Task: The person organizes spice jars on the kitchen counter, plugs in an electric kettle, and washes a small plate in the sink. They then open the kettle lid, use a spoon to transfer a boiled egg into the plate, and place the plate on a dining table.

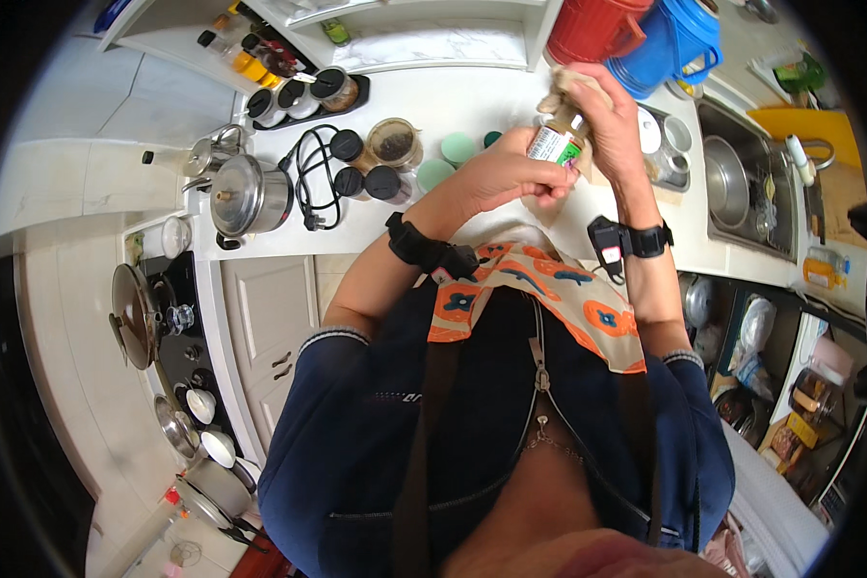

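Note:
My left hand [509,173] grips a small glass bottle [548,147] that bears a printed label, holding it tilted over the white counter [469,94]. A beige cloth [555,95] is bunched in my right hand [610,115], pressed about the upper end of the bottle. Fingers and cloth hide that end. Beside my left wrist lie two pale green lids [459,148] and a dark green one [492,139]. Several spice jars with black lids [385,183] and an open glass jar with dark contents [394,143] stand further left.
At left are a steel pressure cooker [240,196], a black power cord [311,173] and a caddy [365,94] of seasoning jars. Red [594,29] and blue [657,47] jugs stand at the back. Rightward are a tray [683,180] with glassware and a sink [780,217] holding a metal basin.

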{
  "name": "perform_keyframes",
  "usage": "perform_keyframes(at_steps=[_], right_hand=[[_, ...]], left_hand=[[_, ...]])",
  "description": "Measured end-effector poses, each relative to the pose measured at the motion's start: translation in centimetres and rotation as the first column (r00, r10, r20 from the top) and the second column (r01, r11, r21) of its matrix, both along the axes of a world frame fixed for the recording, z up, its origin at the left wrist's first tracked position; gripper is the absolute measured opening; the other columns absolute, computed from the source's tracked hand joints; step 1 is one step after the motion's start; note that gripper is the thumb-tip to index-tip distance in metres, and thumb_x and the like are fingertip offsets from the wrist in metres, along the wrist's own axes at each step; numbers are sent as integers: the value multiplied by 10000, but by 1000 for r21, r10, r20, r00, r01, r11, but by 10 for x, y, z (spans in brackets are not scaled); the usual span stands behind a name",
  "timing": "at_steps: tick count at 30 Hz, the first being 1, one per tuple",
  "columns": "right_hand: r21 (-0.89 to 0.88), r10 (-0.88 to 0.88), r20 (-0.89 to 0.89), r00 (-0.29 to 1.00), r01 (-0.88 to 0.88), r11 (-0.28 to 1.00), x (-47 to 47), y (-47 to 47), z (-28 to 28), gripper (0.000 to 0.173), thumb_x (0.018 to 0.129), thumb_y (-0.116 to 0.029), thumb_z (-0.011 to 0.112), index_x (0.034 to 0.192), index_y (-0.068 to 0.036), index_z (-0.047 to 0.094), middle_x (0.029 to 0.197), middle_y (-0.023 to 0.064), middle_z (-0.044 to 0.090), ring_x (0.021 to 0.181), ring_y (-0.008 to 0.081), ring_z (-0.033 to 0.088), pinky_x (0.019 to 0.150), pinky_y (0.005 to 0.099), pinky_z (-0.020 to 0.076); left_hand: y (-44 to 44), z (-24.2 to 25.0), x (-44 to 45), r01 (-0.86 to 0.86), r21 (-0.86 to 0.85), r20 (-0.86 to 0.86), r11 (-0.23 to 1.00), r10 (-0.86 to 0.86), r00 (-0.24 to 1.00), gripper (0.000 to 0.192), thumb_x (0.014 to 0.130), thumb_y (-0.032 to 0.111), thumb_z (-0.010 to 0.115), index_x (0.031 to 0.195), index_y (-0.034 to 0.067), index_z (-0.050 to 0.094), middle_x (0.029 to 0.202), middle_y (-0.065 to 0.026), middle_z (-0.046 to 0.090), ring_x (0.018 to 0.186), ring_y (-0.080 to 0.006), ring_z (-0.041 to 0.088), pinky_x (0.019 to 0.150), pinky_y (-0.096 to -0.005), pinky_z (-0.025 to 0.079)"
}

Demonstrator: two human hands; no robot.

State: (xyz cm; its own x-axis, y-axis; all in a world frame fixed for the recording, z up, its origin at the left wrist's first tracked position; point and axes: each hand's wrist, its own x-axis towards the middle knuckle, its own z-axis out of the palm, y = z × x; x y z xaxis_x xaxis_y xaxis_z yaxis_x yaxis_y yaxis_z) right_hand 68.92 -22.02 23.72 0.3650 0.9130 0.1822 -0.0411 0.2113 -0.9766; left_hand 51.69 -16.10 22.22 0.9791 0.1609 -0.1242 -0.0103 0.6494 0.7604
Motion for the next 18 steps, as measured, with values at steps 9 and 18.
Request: perform_keyframes(at_steps=[9, 18], right_hand=[[-162, -101, 106, 989, 118, 980, 2, 11, -16, 206, 853, -163, 688, 1038, -77, 713, 896, 11, 706, 784, 42, 605, 699, 221, 504], [-272, -68, 288, 955, 150, 950, -9, 13, -26, 357, 935, -352, 618, 1100, -49, 707, 981, 62, 708, 890, 134, 639, 829, 289, 510]], left_hand=[[-7, -16, 9, -230, 784, -30, 577, 404, 914, 499, 755, 163, 772, 1094, -76, 494, 876, -220, 645, 778, -321, 672, 715, -439, 528], [-17, -47, 10, -133, 961, -28, 241, 566, 824, 591, 766, 282, 779, 1139, -48, 461, 857, -253, 647, 793, -403, 670, 695, -431, 525]])
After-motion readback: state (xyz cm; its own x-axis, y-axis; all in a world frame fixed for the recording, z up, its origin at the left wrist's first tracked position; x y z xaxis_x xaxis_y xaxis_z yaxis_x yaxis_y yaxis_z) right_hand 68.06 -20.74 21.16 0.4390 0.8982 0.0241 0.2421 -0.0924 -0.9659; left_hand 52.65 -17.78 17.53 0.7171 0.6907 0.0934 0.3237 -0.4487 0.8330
